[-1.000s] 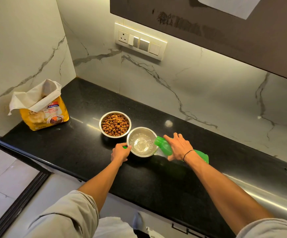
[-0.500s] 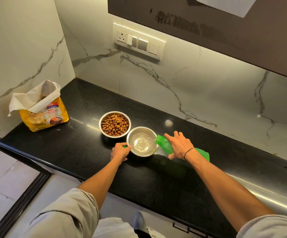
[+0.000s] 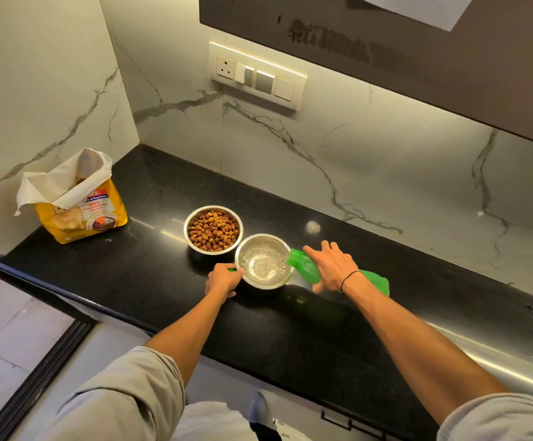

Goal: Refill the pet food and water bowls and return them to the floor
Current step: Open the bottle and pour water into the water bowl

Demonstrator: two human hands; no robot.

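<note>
Two steel bowls stand side by side on the black counter (image 3: 150, 275). The food bowl (image 3: 213, 230) is full of brown kibble. The water bowl (image 3: 263, 261) holds rippling water. My right hand (image 3: 330, 265) grips a green bottle (image 3: 305, 265) tipped on its side, its open mouth over the water bowl's right rim. My left hand (image 3: 223, 278) rests against that bowl's left rim, closed on a small green thing, probably the bottle's cap, mostly hidden by the fingers.
An open yellow pet food bag (image 3: 74, 202) stands at the counter's left end against the marble wall. A switch panel (image 3: 257, 74) is on the back wall under a dark cabinet (image 3: 386, 58). Tiled floor (image 3: 4, 338) lies beyond the counter's left edge.
Hands, bottle and bowls keep the same places; water keeps rippling in the bowl. Only the camera has shifted slightly.
</note>
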